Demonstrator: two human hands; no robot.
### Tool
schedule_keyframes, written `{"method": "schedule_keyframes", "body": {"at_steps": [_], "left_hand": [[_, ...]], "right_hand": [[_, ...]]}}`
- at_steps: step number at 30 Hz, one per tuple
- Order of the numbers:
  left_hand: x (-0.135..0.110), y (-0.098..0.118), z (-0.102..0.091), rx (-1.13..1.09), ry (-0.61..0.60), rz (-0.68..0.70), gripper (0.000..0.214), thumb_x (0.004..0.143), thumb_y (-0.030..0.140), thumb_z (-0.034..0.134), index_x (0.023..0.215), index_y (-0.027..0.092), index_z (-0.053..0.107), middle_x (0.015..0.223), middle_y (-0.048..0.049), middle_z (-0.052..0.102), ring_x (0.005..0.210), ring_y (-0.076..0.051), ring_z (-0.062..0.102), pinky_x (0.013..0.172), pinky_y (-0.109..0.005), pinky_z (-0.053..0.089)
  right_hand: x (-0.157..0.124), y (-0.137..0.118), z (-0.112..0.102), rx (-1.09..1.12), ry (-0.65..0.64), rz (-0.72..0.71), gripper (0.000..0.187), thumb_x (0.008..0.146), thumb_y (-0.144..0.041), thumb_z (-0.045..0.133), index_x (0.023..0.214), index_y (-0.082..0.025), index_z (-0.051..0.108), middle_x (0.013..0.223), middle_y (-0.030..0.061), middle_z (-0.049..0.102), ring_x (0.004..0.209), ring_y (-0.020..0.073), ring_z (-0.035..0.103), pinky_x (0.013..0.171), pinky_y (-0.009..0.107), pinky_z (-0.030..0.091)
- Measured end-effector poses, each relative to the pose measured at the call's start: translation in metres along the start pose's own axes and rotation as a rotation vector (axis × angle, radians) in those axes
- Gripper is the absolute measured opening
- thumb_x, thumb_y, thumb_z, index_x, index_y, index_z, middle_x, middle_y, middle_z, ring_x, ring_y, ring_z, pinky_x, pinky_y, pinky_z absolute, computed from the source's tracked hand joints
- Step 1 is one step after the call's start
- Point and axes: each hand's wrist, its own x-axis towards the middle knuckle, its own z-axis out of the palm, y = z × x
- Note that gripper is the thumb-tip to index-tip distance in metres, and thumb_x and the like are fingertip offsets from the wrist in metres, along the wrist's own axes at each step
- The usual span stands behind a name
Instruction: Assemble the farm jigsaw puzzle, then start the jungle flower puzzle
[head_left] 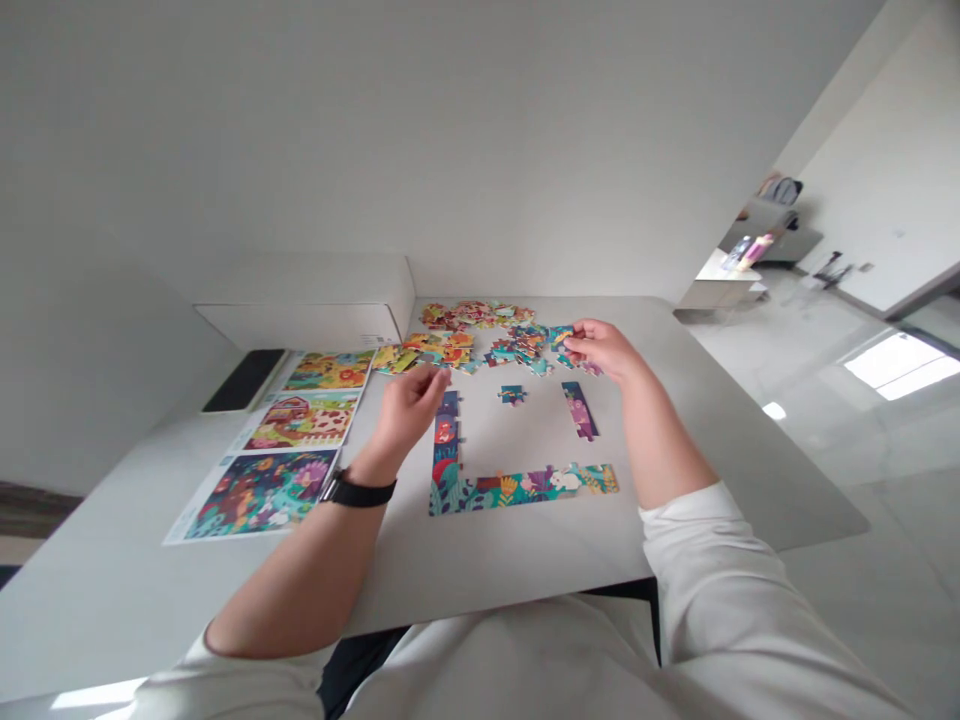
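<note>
Between the fingertips of my right hand (602, 350) is a blue puzzle piece (559, 338) with a yellow pattern, raised over the far side of the table. My left hand (412, 408), with a black watch on its wrist, is curled closed by the top of an L-shaped run of joined puzzle pieces (444, 432); whatever its fingers may hold is hidden. The run's bottom row carries a white rabbit (564, 480). Inside the L lies a single teal piece (512, 395). A short joined purple strip (580, 411) rests apart at the right, slightly tilted.
Loose pieces lie in heaps: red ones (472, 315) at the back, yellow-orange ones (439, 350) left, blue ones (519, 346) near my right hand. To the left are a sheet with three printed pictures (304, 422), a black phone-like slab (245, 381) and a white box (300, 322).
</note>
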Motion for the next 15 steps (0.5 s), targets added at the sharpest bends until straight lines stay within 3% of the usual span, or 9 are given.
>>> {"method": "schedule_keyframes", "body": {"at_steps": [3,7,11,15], "left_hand": [[0.032,0.014,0.003,-0.197,0.039,-0.013,0.027,0.096,0.046,0.066,0.088,0.020,0.062,0.066,0.0030,0.056,0.057,-0.011,0.049,0.054,-0.022,0.036],[0.060,0.035,0.023,-0.335,-0.072,-0.047,0.030,0.092,0.047,0.073,0.102,0.019,0.067,0.078,-0.0005,0.066,0.061,-0.011,0.057,0.051,-0.020,0.043],[0.062,0.039,0.044,-0.383,-0.268,-0.071,0.033,0.093,0.047,0.073,0.109,0.018,0.068,0.089,-0.0053,0.074,0.069,-0.012,0.066,0.053,-0.019,0.049],[0.057,0.030,0.050,-0.406,-0.328,-0.108,0.033,0.094,0.047,0.073,0.106,0.017,0.069,0.091,-0.0069,0.076,0.072,-0.013,0.070,0.054,-0.019,0.052]], "right_hand": [[-0.014,-0.020,0.013,0.049,-0.091,-0.033,0.034,0.074,-0.034,0.094,0.093,-0.018,0.071,0.083,0.0021,0.074,0.067,0.0124,0.068,0.061,0.023,0.056],[-0.030,-0.039,0.034,0.092,-0.189,-0.076,0.036,0.075,-0.035,0.093,0.098,-0.019,0.070,0.087,0.0028,0.075,0.075,0.0150,0.071,0.070,0.027,0.061],[-0.037,-0.040,0.054,0.083,-0.261,-0.079,0.038,0.075,-0.034,0.093,0.102,-0.020,0.070,0.085,0.0016,0.075,0.077,0.0160,0.073,0.074,0.030,0.065],[-0.034,-0.030,0.066,0.075,-0.265,-0.050,0.037,0.074,-0.031,0.093,0.100,-0.021,0.068,0.082,-0.0001,0.073,0.076,0.0169,0.074,0.073,0.032,0.067]]}}
